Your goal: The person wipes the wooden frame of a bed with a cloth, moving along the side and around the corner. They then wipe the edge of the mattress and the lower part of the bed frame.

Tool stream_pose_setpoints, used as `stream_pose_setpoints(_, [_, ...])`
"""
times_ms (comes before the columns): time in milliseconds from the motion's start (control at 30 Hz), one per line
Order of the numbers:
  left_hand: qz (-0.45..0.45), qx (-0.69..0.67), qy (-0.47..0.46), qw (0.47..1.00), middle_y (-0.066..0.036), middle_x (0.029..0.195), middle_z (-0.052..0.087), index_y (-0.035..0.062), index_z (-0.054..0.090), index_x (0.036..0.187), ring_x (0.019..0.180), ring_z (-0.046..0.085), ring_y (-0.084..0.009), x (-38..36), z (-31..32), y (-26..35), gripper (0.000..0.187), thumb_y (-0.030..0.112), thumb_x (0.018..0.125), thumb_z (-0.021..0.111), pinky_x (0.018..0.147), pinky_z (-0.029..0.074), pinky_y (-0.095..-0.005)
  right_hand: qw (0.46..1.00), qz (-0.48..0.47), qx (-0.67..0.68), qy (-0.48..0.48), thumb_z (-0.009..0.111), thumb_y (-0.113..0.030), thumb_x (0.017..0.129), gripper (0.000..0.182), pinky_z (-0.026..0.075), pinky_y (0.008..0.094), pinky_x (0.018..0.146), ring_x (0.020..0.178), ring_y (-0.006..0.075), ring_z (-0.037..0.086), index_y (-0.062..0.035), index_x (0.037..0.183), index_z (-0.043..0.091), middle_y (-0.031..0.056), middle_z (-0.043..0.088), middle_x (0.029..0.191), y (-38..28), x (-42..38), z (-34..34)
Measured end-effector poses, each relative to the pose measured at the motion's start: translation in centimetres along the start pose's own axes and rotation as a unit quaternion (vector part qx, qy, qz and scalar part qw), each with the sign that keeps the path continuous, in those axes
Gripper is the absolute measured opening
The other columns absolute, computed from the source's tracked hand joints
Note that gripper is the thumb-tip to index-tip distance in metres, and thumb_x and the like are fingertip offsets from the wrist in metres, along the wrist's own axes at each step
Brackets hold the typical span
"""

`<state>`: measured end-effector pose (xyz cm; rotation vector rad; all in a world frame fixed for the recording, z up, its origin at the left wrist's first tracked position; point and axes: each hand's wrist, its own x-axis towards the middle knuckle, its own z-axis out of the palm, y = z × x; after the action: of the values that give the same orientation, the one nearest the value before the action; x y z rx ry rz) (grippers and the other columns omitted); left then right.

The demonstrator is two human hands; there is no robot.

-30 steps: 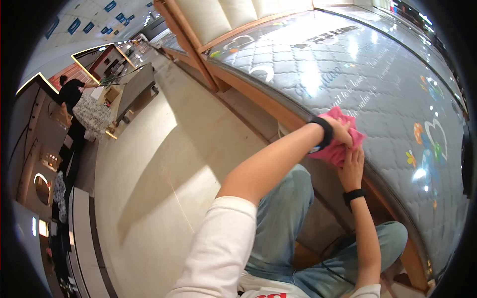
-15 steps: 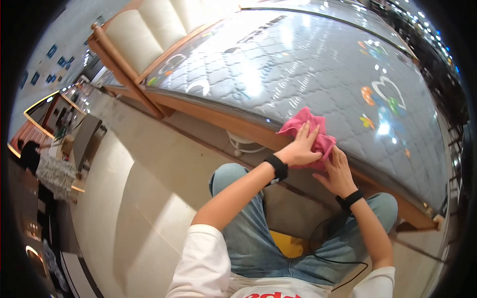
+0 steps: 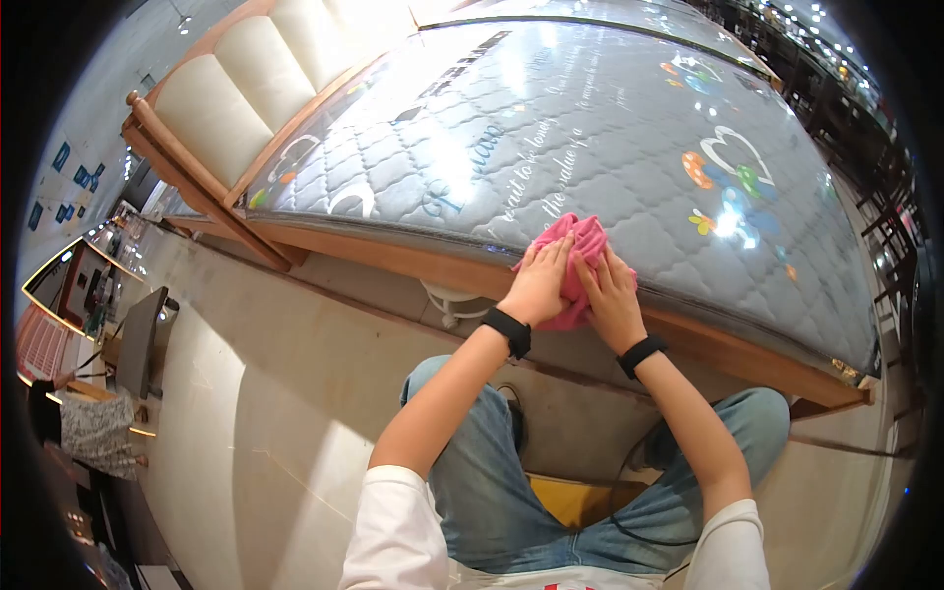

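Observation:
A crumpled pink cloth (image 3: 580, 241) lies at the near edge of the grey quilted mattress (image 3: 649, 177), overlapping the wooden side rail (image 3: 393, 258) of the bed. My left hand (image 3: 540, 283) grips the cloth's left part, its fingers pointing up over it. Close beside it, my right hand (image 3: 614, 300) holds the cloth's right part, with the fingers bent over the fabric. Both wrists wear black bands. Printed lettering, hearts and flowers show on the mattress under a shiny cover.
A cream padded headboard (image 3: 211, 108) stands at the upper left. Below the rail is a white round-based object (image 3: 450, 303). A yellow thing (image 3: 570, 500) and a black cable lie between my knees. Another person (image 3: 93, 428) is at the far left, near a grey table (image 3: 141, 342).
Both hands have shifted left along the mattress edge with the cloth, which is now bunched more tightly. My right hand has come up onto the cloth. The view has turned slightly.

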<state>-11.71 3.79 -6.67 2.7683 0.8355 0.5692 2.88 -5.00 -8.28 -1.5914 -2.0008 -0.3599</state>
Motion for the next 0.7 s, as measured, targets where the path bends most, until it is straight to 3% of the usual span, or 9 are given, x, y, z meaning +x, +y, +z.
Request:
stream_pose_setpoints(167, [-0.063, -0.080, -0.071, 0.992, -0.017, 0.139, 0.038, 0.0003, 0.021, 0.142, 0.132, 0.031, -0.0277, 0.7, -1.8, -1.3, 0.087, 0.014, 0.066, 0.064, 0.111, 0.016, -0.0396, 1.000, -0.010, -0.012, -0.004, 0.062, -0.011, 0.068, 0.072, 0.033, 0.0491, 0.099, 0.126, 0.0398, 0.033, -0.0155, 0.136, 0.038, 0.0195, 0.039, 0.132, -1.0, 2.0, 0.7])
stream_pose_setpoints(233, [-0.052, -0.087, -0.058, 0.993, -0.017, 0.140, 0.037, 0.0020, 0.029, 0.139, 0.133, 0.031, -0.0273, 0.5, -2.1, -3.4, 0.082, 0.015, 0.066, 0.062, 0.111, 0.016, -0.0390, 1.000, -0.019, -0.003, -0.004, 0.060, -0.011, 0.070, 0.069, 0.035, 0.0489, 0.098, 0.125, 0.0404, 0.035, -0.0154, 0.135, 0.039, 0.0196, 0.039, 0.133, -1.8, 3.6, 1.7])
stream_pose_setpoints(367, [-0.093, -0.096, -0.084, 0.988, -0.017, 0.141, 0.036, 0.0027, 0.033, 0.138, 0.135, 0.028, -0.0258, -1.1, -4.3, -7.0, 0.078, 0.009, 0.065, 0.060, 0.111, 0.016, -0.0388, 0.995, -0.042, 0.026, 0.085, 0.052, -0.010, 0.077, 0.057, 0.036, 0.0462, 0.098, 0.122, 0.0391, 0.038, -0.0156, 0.133, 0.042, 0.0175, 0.039, 0.135, -4.8, 6.2, 4.2])
stream_pose_setpoints(400, [-0.095, -0.096, -0.079, 0.988, -0.017, 0.142, 0.034, 0.0010, 0.028, 0.139, 0.135, 0.026, -0.0269, -1.2, -4.4, -7.1, 0.081, 0.007, 0.065, 0.060, 0.112, 0.016, -0.0400, 0.996, -0.036, 0.015, 0.085, 0.052, -0.010, 0.077, 0.057, 0.036, 0.0454, 0.098, 0.122, 0.0380, 0.039, -0.0157, 0.133, 0.041, 0.0170, 0.039, 0.135, -4.8, 6.1, 4.4])
stream_pose_setpoints(533, [-0.154, -0.022, -0.057, 0.986, -0.019, 0.144, 0.028, -0.0018, 0.017, 0.142, 0.136, 0.024, -0.0302, -1.4, -3.5, -3.7, 0.090, 0.009, 0.065, 0.062, 0.112, 0.017, -0.0423, 0.998, -0.027, -0.003, 0.061, 0.050, -0.009, 0.079, 0.059, 0.035, 0.0421, 0.098, 0.120, 0.0334, 0.040, -0.0156, 0.136, 0.038, 0.0154, 0.039, 0.135, -4.0, 3.9, 4.0])
stream_pose_setpoints(633, [-0.127, 0.058, 0.007, 0.990, -0.025, 0.143, 0.025, -0.0066, 0.018, 0.139, 0.135, 0.024, -0.0347, -1.3, -0.3, -0.7, 0.088, 0.008, 0.065, 0.062, 0.111, 0.018, -0.0435, 0.997, -0.046, -0.042, 0.035, 0.049, -0.010, 0.079, 0.060, 0.036, 0.0399, 0.098, 0.121, 0.0299, 0.040, -0.0146, 0.138, 0.036, 0.0141, 0.040, 0.134, -1.6, 1.1, 2.3])
stream_pose_setpoints(667, [-0.070, 0.139, 0.032, 0.987, -0.026, 0.143, 0.024, -0.0092, 0.018, 0.138, 0.134, 0.023, -0.0375, -1.5, 0.9, 0.4, 0.088, 0.007, 0.064, 0.062, 0.110, 0.019, -0.0450, 0.997, -0.049, -0.046, 0.031, 0.049, -0.011, 0.079, 0.060, 0.036, 0.0399, 0.098, 0.121, 0.0298, 0.040, -0.0147, 0.138, 0.036, 0.0140, 0.040, 0.134, -0.9, 0.1, 1.3])
stream_pose_setpoints(700, [-0.054, 0.132, 0.036, 0.989, -0.027, 0.143, 0.023, -0.0107, 0.018, 0.137, 0.133, 0.023, -0.0400, -1.5, 1.8, 1.6, 0.089, 0.010, 0.064, 0.064, 0.110, 0.019, -0.0459, 0.997, -0.049, -0.051, 0.029, 0.049, -0.011, 0.079, 0.060, 0.036, 0.0399, 0.098, 0.121, 0.0296, 0.040, -0.0148, 0.138, 0.036, 0.0140, 0.040, 0.134, -0.2, -0.9, 0.1])
